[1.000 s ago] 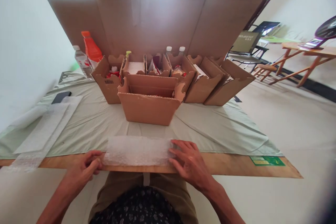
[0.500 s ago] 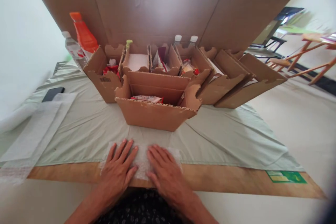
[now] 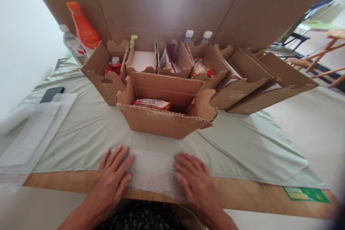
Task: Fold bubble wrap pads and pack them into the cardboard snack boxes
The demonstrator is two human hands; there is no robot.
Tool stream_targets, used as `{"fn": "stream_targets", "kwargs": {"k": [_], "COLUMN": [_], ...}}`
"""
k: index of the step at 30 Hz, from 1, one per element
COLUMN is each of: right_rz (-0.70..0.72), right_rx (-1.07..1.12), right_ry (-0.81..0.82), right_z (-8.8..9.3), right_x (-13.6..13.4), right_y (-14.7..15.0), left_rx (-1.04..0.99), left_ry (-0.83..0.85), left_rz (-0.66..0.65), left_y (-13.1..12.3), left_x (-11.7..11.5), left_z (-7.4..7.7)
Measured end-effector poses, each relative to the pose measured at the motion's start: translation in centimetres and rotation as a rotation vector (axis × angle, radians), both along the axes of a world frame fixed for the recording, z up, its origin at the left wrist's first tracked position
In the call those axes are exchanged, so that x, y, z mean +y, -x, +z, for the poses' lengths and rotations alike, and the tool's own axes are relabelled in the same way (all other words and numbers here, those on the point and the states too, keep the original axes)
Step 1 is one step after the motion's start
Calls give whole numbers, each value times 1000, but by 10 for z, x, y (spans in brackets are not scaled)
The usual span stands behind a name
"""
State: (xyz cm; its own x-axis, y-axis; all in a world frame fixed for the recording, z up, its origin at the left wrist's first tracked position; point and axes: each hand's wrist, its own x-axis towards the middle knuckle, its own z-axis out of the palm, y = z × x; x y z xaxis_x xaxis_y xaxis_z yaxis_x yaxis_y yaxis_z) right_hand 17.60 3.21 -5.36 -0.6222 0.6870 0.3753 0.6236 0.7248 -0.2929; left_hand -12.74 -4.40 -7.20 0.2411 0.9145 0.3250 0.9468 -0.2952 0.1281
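Note:
A clear sheet of bubble wrap (image 3: 153,172) lies flat at the table's front edge. My left hand (image 3: 110,178) rests on its left end, fingers spread. On the right end lies my right hand (image 3: 195,181), slightly blurred, its fingers outstretched and palm down. Neither hand grips anything. Just beyond the sheet stands a cardboard bin (image 3: 164,120) with a red and white packet (image 3: 153,104) inside.
Behind is a row of cardboard bins (image 3: 107,86) holding packets, with an orange bottle (image 3: 84,28) and clear bottles behind them. More clear sheets (image 3: 32,140) and a dark phone (image 3: 52,94) lie left. A green card (image 3: 307,194) is at right.
My hands have moved apart, the left one leftward and the right one rightward, uncovering more of the bubble wrap between them. The view has shifted slightly.

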Motion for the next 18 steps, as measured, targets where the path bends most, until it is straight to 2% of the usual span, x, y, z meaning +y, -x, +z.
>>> {"fn": "stream_targets", "kwargs": {"k": [2, 4, 7, 10, 12, 15, 18], "right_rz": [-129, -178, -171, -156, -147, -111, 18], "right_rx": [34, 25, -14, 37, 101, 185, 260], "right_ry": [-40, -54, -38, 48, 191, 517, 764], "right_z": [4, 6, 1, -3, 1, 11, 11], "right_x": [14, 23, 28, 24, 16, -8, -37], "right_y": [-20, -27, -16, -4, -2, 6, 36], "left_rx": [17, 50, 54, -53, -194, -400, -379], "left_ry": [-55, -75, -61, -66, 7, 202, 225], "left_rz": [73, 146, 155, 143, 162, 261, 418], "left_y": [16, 30, 36, 32, 36, 56, 82], "left_x": [6, 14, 23, 20, 13, 8, 28], "left_z": [1, 0, -3, 1, 13, 45, 82]}}
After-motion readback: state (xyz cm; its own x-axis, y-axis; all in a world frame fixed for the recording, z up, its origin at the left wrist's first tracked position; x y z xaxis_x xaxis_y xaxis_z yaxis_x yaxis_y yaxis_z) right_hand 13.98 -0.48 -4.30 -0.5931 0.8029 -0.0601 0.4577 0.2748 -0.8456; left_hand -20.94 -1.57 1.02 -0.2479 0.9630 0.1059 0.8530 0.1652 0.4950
